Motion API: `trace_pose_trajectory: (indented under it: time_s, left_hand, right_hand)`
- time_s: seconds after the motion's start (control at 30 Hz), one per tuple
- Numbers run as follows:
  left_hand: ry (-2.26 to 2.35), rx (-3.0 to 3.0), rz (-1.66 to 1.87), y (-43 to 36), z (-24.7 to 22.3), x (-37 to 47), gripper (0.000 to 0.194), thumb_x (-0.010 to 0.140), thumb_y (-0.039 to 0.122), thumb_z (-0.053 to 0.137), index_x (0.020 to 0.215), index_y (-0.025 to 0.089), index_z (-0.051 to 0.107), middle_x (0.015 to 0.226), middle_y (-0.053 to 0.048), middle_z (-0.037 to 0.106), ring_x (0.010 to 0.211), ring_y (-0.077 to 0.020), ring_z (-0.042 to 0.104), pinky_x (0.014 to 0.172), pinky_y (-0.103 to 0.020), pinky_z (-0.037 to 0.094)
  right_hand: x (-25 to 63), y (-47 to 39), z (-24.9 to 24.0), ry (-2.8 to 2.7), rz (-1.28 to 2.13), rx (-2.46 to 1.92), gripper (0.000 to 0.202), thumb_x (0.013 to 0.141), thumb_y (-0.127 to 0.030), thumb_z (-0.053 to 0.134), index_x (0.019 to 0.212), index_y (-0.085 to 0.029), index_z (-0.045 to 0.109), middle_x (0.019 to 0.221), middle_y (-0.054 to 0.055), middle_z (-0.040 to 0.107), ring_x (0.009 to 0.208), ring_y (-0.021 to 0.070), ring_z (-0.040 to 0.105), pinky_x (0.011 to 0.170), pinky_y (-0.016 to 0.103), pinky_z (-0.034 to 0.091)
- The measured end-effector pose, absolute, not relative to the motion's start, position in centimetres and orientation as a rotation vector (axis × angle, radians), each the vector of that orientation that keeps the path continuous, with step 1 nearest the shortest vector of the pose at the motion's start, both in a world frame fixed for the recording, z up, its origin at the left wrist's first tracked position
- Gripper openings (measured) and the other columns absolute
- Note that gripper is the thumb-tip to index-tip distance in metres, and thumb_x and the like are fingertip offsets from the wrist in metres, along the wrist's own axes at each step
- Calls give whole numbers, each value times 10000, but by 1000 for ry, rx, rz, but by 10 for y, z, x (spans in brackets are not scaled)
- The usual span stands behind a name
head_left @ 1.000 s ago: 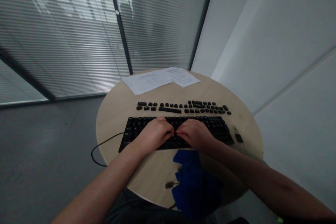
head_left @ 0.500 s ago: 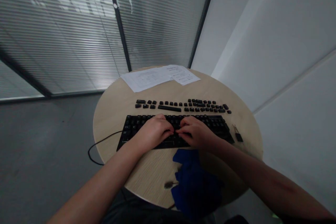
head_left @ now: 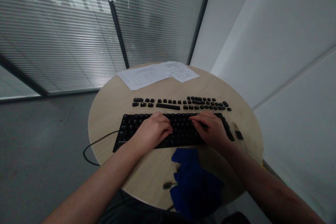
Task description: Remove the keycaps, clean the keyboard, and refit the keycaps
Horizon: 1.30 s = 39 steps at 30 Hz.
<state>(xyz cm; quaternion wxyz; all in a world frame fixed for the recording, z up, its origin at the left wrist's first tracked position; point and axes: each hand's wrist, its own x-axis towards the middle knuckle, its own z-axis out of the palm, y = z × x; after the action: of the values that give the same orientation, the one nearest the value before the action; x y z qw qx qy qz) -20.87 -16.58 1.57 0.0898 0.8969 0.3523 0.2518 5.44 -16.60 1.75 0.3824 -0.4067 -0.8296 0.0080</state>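
A black keyboard (head_left: 181,136) lies across the round wooden table, several of its keycaps off. My left hand (head_left: 155,129) rests over its middle-left part, fingers curled together; what they hold, if anything, is hidden. Over the right part is my right hand (head_left: 210,127), thumb and fingers brought close near the upper keys, and nothing can be made out between them. Behind the keyboard, loose black keycaps lie in rows, with a long space bar (head_left: 168,106) among them.
Printed papers (head_left: 147,76) lie at the back of the table (head_left: 105,112). A blue cloth (head_left: 195,185) and a small brush-like item (head_left: 167,185) are at the front edge. A small black-ended tool (head_left: 238,135) lies right of the keyboard. A cable (head_left: 90,146) hangs off the left.
My right hand has moved right and slightly up, away from my left hand, which stays over the same part of the keyboard. The view has shifted slightly.
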Motion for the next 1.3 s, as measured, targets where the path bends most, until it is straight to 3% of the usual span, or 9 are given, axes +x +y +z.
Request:
trace_pose_trajectory:
  time_s: [0.57, 0.97, 1.13, 1.3]
  left_hand:
    - [967, 2738, 710, -163, 13, -210, 93, 945, 221, 655, 918, 183, 736, 896, -18, 747, 845, -188, 626, 815, -338, 483]
    - [1104, 2732, 650, -165, 15, -208, 86, 901, 206, 692, 867, 192, 770, 899, -55, 638, 887, -214, 588, 791, -346, 491]
    - [1087, 2699, 690, -171, 23, -210, 104, 918, 248, 678, 917, 199, 770, 965, -58, 672, 938, -214, 621, 851, -355, 506]
    - [1152, 2778, 646, -159, 72, -203, 178, 958, 249, 597, 922, 189, 760, 948, -55, 730, 934, -212, 648, 878, -354, 501]
  right_hand:
    - [47, -166, -12, -2225, 133, -911, 166, 926, -178, 613, 933, -207, 776, 817, 58, 750, 780, 199, 665, 763, 352, 502]
    - [45, -166, -17, -2297, 97, -905, 152, 912, -195, 636, 943, -203, 784, 853, 65, 734, 831, 216, 631, 797, 375, 472]
    - [54, -163, -2, -2236, -6, -979, 185, 930, -196, 602, 986, -209, 777, 904, 73, 747, 861, 219, 649, 832, 383, 486]
    - [86, -108, 39, -2316, -57, -1233, 181, 917, -211, 625, 986, -223, 792, 978, 71, 778, 945, 243, 684, 881, 388, 501]
